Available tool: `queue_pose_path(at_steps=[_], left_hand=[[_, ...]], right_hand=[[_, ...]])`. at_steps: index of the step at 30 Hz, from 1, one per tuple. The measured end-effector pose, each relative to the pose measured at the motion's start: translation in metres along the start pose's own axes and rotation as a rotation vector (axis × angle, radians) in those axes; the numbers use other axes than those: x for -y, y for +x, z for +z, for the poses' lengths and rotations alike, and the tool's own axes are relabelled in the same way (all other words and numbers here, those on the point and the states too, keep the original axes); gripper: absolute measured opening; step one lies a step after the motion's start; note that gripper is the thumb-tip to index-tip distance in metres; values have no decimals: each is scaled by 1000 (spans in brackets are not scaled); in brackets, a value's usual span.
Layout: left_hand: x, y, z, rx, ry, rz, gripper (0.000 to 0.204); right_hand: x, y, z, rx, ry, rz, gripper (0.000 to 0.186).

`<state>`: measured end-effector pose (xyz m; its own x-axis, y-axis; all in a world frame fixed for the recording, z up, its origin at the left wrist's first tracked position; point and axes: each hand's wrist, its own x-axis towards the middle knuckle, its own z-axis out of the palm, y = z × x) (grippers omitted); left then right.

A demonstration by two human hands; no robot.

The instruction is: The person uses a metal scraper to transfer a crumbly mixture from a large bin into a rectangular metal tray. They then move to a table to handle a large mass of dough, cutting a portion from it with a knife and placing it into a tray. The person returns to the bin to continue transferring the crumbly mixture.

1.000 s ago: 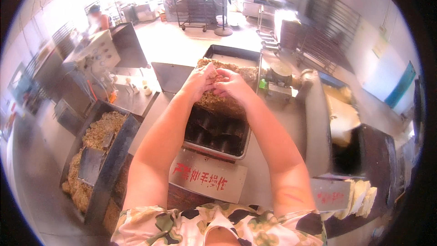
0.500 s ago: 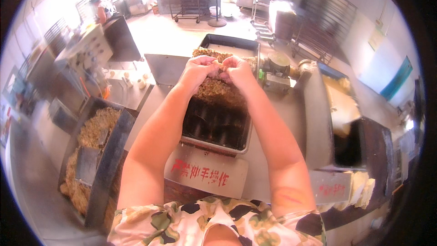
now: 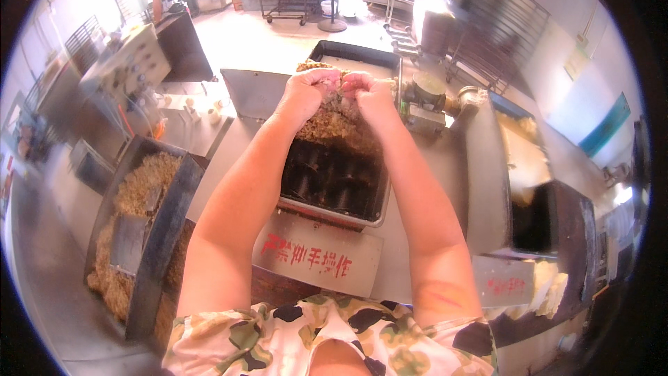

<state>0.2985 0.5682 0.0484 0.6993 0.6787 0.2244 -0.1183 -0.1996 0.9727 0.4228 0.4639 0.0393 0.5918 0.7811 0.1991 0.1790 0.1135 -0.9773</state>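
Observation:
My left hand and my right hand meet over the far part of a metal-rimmed opening, both with fingers closed on a piece of pale brown, grainy mixture. More of the crumbly mixture lies just below my hands, above dark rollers in the opening's near part. Behind them is a black-rimmed tray, partly hidden by my hands.
At left, a metal bin holds more mixture. A panelled machine stands beyond it, with a person behind. At right are a machine with cream-coloured material and a motor fitting. Wheeled racks stand at back.
Both hands have risen slightly in the picture and drawn level, fingertips pinched closer round the piece of mixture. The surroundings have shifted a little upward in view as well.

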Motion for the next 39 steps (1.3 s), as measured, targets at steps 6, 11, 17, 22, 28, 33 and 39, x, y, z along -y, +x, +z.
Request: queue_pose_path(at_steps=[6,11,17,22,28,33,39], left_hand=[[-15,-9,-9,-110,524,191,28],[3,-5,-14,-189,1043,261,44],[-28,-17,-18,100,1086,-58,58],[-71,-63,-7,274,1400,-57,21],[-101,-129,-10,230,1320,94,16],[-75,-184,-64,149,1043,452,52],[-42,-275,-216,-344,461,468,31]], right_hand=[[17,-16,3,-215,-168,-152,18],[2,-7,-9,-395,-605,-444,32],[10,-20,-3,-165,-1242,-116,36],[27,-37,-11,57,-1249,-217,44],[42,-71,-13,60,-1169,-258,30],[45,-90,0,187,-924,-436,46],[55,-100,3,112,-739,-323,34]])
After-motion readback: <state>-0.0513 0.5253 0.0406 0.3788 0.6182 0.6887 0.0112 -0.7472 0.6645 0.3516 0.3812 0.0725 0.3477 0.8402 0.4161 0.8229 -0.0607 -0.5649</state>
